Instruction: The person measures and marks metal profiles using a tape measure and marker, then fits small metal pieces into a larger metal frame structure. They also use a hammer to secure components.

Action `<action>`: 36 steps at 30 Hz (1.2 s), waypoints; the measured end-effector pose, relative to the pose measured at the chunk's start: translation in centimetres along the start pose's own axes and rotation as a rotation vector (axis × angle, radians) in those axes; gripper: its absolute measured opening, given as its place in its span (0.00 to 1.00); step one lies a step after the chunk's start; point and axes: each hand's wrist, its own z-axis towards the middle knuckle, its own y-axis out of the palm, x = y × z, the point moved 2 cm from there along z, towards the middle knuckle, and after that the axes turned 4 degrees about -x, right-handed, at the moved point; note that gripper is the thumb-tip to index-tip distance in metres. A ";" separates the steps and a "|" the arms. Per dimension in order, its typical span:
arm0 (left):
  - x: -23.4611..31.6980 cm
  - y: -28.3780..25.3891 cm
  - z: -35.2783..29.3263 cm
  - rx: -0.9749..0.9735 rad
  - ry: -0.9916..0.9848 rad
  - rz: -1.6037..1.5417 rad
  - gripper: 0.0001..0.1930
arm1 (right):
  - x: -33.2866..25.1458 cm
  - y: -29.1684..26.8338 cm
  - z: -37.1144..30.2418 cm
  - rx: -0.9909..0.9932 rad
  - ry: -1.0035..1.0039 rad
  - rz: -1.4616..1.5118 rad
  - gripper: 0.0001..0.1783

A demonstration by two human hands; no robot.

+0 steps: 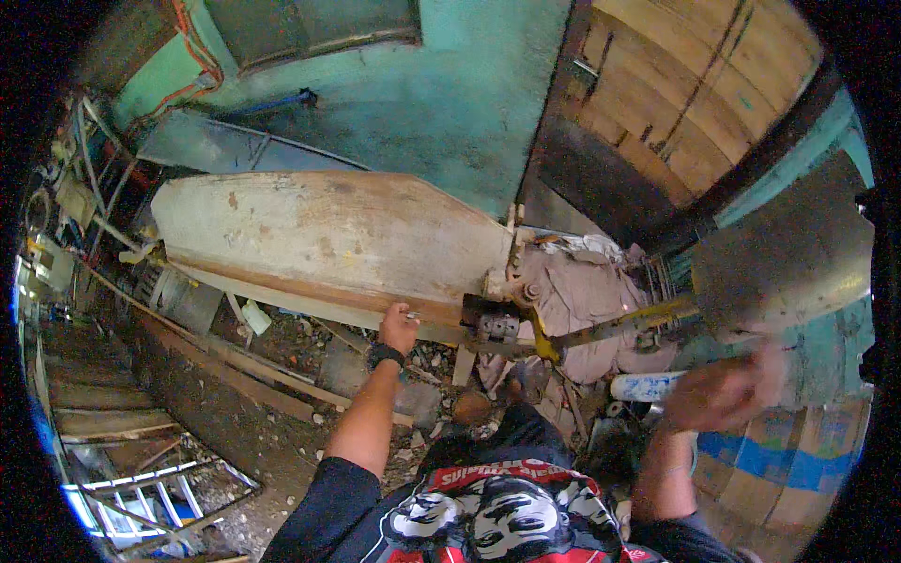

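A long, worn board [328, 220] with angled ends and whitish, stained paint lies in front of me. My left hand [400, 328], with a dark band on its wrist, is closed at the board's near brown edge. Something small and pale shows at its fingertips, too small to name. Motion smears my right hand [723, 387] at the right, so its fingers cannot be made out. It is near a grey sheet [788, 253] and a white-and-blue cylinder [648, 386]. A dark metal block with holes [496, 325] sits at the board's right end.
A yellow-edged bar [619, 324] runs right from the block, over crumpled pinkish cloth [587, 291]. Rubble and wood strips [253, 371] cover the ground. A ladder-like frame [155, 502] is at lower left, cardboard [779, 460] at lower right. A green wall [450, 113] stands behind.
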 end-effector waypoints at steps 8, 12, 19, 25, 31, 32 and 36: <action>1.9 3.4 -0.4 0.145 -0.092 -0.060 0.25 | -4.5 18.0 -18.1 -0.402 0.971 0.496 0.16; 0.4 3.0 -1.7 0.254 -0.083 -0.038 0.24 | -3.6 23.6 -13.2 -0.363 0.841 0.347 0.19; 4.6 4.4 -2.5 0.394 -0.108 -0.129 0.20 | 15.6 53.7 -6.9 -0.246 0.862 0.633 0.29; 3.4 6.3 -5.7 0.537 -0.121 0.033 0.18 | 27.2 72.1 -14.1 -0.742 0.973 0.891 0.24; 6.2 5.9 -4.4 0.467 -0.290 0.038 0.17 | 41.8 84.0 -20.2 -1.255 0.711 0.487 0.17; 6.0 4.9 -6.1 0.498 -0.290 0.040 0.16 | 41.4 88.0 -20.7 -1.381 0.471 0.379 0.16; 6.6 2.9 -9.5 0.433 -0.406 0.227 0.18 | 41.5 91.9 -23.5 -1.543 0.034 0.214 0.14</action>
